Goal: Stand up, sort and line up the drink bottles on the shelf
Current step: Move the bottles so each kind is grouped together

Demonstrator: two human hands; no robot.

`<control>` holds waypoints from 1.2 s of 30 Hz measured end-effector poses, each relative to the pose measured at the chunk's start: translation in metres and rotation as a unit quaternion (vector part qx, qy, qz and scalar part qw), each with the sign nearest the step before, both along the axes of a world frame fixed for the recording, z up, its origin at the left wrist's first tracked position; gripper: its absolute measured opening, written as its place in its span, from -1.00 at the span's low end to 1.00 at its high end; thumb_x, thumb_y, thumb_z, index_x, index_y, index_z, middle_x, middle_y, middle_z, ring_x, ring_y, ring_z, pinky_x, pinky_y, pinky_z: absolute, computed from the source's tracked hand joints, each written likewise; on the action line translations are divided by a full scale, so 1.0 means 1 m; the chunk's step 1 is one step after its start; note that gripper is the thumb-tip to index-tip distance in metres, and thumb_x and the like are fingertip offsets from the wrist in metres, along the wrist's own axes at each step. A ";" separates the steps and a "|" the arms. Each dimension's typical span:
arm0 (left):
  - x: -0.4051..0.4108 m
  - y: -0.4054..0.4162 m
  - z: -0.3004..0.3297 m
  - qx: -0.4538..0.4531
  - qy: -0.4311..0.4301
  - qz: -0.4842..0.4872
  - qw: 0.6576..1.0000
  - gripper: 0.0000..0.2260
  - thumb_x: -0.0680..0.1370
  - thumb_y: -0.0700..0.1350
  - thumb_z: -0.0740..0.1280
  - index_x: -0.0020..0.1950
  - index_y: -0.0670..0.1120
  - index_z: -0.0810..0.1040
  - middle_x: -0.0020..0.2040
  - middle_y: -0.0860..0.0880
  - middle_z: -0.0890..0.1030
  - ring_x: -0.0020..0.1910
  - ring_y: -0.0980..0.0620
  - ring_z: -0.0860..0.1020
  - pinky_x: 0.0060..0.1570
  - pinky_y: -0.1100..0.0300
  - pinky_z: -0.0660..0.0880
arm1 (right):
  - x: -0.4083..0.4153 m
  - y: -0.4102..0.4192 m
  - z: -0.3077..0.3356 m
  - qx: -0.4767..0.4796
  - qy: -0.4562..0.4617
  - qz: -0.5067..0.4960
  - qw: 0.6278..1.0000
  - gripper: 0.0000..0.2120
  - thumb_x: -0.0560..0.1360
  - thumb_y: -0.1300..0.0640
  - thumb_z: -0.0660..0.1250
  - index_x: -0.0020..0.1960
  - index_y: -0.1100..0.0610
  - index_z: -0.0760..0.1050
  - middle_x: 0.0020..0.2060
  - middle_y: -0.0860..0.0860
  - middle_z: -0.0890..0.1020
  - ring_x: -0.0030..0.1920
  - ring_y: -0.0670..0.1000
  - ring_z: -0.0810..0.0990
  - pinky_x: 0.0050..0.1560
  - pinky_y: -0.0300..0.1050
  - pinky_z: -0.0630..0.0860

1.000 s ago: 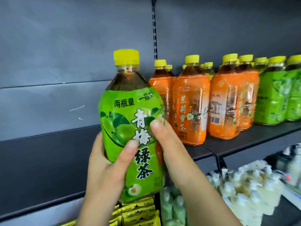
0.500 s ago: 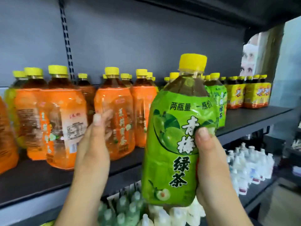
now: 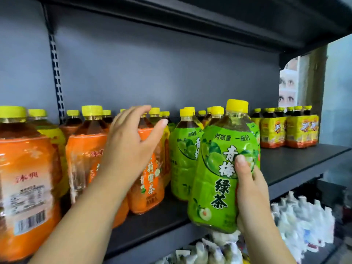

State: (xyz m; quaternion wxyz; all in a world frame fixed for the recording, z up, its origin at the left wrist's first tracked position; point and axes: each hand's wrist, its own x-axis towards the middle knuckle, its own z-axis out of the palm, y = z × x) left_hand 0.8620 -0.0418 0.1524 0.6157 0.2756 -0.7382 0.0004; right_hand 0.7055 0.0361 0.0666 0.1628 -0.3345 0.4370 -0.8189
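My right hand point(image 3: 251, 193) grips a green-labelled tea bottle point(image 3: 219, 168) with a yellow cap, held upright just in front of the dark shelf point(image 3: 297, 164). My left hand point(image 3: 129, 147) is spread, fingers straight, over the orange-labelled bottle point(image 3: 150, 187) in the middle of the row, close to it or touching it. More orange bottles point(image 3: 24, 187) stand to the left. Another green bottle point(image 3: 182, 161) stands on the shelf right behind the held one. Shrink-wrapped packs of yellow-labelled bottles point(image 3: 287, 128) sit at the far right.
Bare shelf surface lies between the green bottles and the yellow packs. Another shelf board point(image 3: 209, 16) hangs overhead. White packaged goods point(image 3: 301, 223) fill the lower shelf below and to the right. The grey back panel point(image 3: 162, 73) closes the rear.
The view and my hands have shifted right along the shelf. My left hand has risen and spread over the orange bottle. The green bottle stays in my right hand, now nearer the green row.
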 end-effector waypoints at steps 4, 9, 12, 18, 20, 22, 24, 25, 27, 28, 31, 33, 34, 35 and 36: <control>-0.024 -0.035 0.022 0.033 -0.052 0.111 0.992 -0.37 0.49 0.16 0.27 0.44 -0.14 0.22 0.41 -0.14 0.32 0.39 -0.09 0.26 0.30 0.16 0.13 | -0.003 -0.021 0.007 -0.012 0.012 0.025 1.000 0.06 -0.03 -0.52 0.32 0.32 0.05 0.40 0.27 0.02 0.51 0.28 0.06 0.47 0.31 0.19 0.36; -0.034 -0.051 0.025 0.148 -0.050 0.174 0.972 -0.31 0.50 0.04 0.31 0.48 -0.19 0.04 0.40 -0.23 0.32 0.37 -0.18 0.30 0.24 0.07 0.22 | -0.005 -0.033 0.007 0.014 0.065 0.060 0.996 0.17 -0.07 -0.56 0.28 0.41 0.03 0.29 0.37 -0.04 0.39 0.35 -0.03 0.35 0.40 0.01 0.23; -0.028 -0.049 0.033 0.134 -0.010 0.139 0.981 -0.62 0.45 0.01 0.39 0.19 -0.14 0.48 0.11 -0.14 0.58 0.08 -0.08 0.52 -0.02 0.19 0.38 | -0.007 -0.035 0.007 0.026 0.091 0.085 0.992 0.02 0.10 -0.38 0.33 0.45 0.04 0.20 0.29 -0.16 0.36 0.23 -0.21 0.26 0.23 -0.26 0.16; -0.030 -0.025 0.025 0.174 0.008 0.030 0.984 -0.86 0.48 0.08 0.32 -0.08 0.04 0.52 -0.18 0.16 0.55 -0.15 0.16 0.51 -0.12 0.31 0.41 | -0.015 -0.038 0.007 0.043 0.109 0.121 0.986 -0.05 0.10 -0.27 0.21 0.46 -0.02 0.16 -0.12 -0.42 0.26 0.11 -0.30 0.21 0.08 -0.35 0.15; -0.032 -0.020 0.019 0.171 0.017 0.053 0.984 -0.85 0.51 0.11 0.27 -0.11 0.05 0.49 -0.20 0.21 0.53 -0.09 0.14 0.50 -0.10 0.30 0.39 | -0.015 -0.037 0.005 0.048 0.119 0.123 0.984 -0.09 0.12 -0.28 0.22 0.45 -0.05 0.17 -0.14 -0.44 0.26 0.08 -0.31 0.21 0.06 -0.35 0.15; -0.033 -0.011 0.014 0.123 0.038 0.084 0.988 -0.88 0.51 0.08 0.27 -0.11 0.05 0.47 -0.23 0.26 0.49 -0.15 0.23 0.47 -0.17 0.50 0.34 | -0.015 -0.035 0.004 0.054 0.123 0.123 0.983 -0.20 0.17 -0.26 0.24 0.39 -0.14 0.21 -0.19 -0.47 0.23 0.00 -0.29 0.26 0.04 -0.33 0.17; -0.029 0.001 0.008 0.065 0.073 0.116 0.988 -0.88 0.51 0.04 0.29 -0.19 0.05 0.46 -0.30 0.26 0.46 -0.31 0.32 0.44 -0.30 0.57 0.29 | -0.013 -0.034 0.002 0.055 0.126 0.123 0.983 -0.33 0.21 -0.24 0.28 0.31 -0.21 0.24 -0.20 -0.47 0.23 -0.07 -0.25 0.31 0.04 -0.30 0.18; -0.024 0.007 0.006 0.048 0.107 0.122 0.986 -0.82 0.51 0.03 0.30 -0.26 0.03 0.44 -0.34 0.23 0.45 -0.39 0.34 0.43 -0.36 0.54 0.29 | -0.012 -0.034 0.001 0.048 0.126 0.124 0.983 -0.34 0.24 -0.23 0.29 0.32 -0.19 0.24 -0.19 -0.47 0.23 -0.03 -0.24 0.31 0.05 -0.28 0.18; -0.011 0.016 0.003 0.050 0.180 0.099 0.977 -0.75 0.51 0.04 0.30 -0.35 0.02 0.42 -0.44 0.15 0.46 -0.49 0.35 0.41 -0.41 0.45 0.30 | -0.010 -0.033 0.000 0.031 0.128 0.122 0.984 -0.25 0.22 -0.26 0.27 0.38 -0.13 0.23 -0.16 -0.46 0.26 0.06 -0.23 0.29 0.08 -0.25 0.19; -0.003 0.021 0.004 0.057 0.201 0.089 0.974 -0.73 0.50 0.05 0.31 -0.37 0.02 0.44 -0.47 0.14 0.48 -0.49 0.33 0.40 -0.39 0.38 0.33 | -0.009 -0.032 0.000 0.027 0.129 0.115 0.985 -0.20 0.17 -0.28 0.24 0.39 -0.11 0.22 -0.15 -0.45 0.26 0.08 -0.22 0.29 0.10 -0.24 0.20; 0.025 0.033 0.009 0.077 0.231 0.070 0.967 -0.67 0.42 0.17 0.36 -0.47 0.03 0.49 -0.53 0.13 0.48 -0.42 0.14 0.43 -0.29 0.16 0.36 | -0.001 -0.036 -0.001 0.031 0.129 0.103 0.986 -0.20 0.14 -0.34 0.28 0.34 -0.17 0.23 -0.09 -0.48 0.29 0.11 -0.21 0.30 0.13 -0.22 0.22; 0.041 0.044 0.013 0.091 0.263 0.035 0.960 -0.68 0.40 0.17 0.36 -0.45 0.00 0.51 -0.55 0.11 0.49 -0.44 0.09 0.46 -0.34 0.22 0.40 | 0.009 -0.042 -0.003 0.030 0.140 0.105 0.984 -0.13 0.13 -0.42 0.37 0.35 -0.16 0.24 0.17 -0.31 0.44 0.23 -0.11 0.39 0.23 -0.13 0.29; 0.048 0.051 0.015 0.094 0.274 0.016 0.957 -0.70 0.44 0.11 0.36 -0.42 -0.03 0.50 -0.57 0.12 0.50 -0.51 0.15 0.47 -0.41 0.31 0.41 | 0.015 -0.045 -0.003 0.033 0.144 0.100 0.984 -0.09 0.12 -0.43 0.34 0.39 -0.12 0.22 0.28 -0.18 0.44 0.30 -0.06 0.38 0.30 -0.06 0.30; 0.058 0.056 0.016 0.093 0.275 0.010 0.957 -0.72 0.46 0.06 0.35 -0.40 -0.04 0.50 -0.58 0.13 0.51 -0.55 0.20 0.46 -0.48 0.36 0.39 | 0.023 -0.048 -0.002 0.036 0.143 0.097 0.984 -0.06 0.13 -0.43 0.31 0.42 -0.09 0.20 0.35 -0.11 0.41 0.35 -0.03 0.35 0.35 0.00 0.28; 0.067 0.060 0.017 0.092 0.270 0.015 0.958 -0.73 0.45 0.05 0.36 -0.39 -0.05 0.51 -0.57 0.12 0.53 -0.55 0.20 0.47 -0.49 0.37 0.40 | 0.032 -0.053 -0.001 0.041 0.138 0.099 0.985 -0.07 0.18 -0.40 0.33 0.45 -0.07 0.17 0.39 -0.08 0.36 0.39 -0.01 0.32 0.38 0.01 0.25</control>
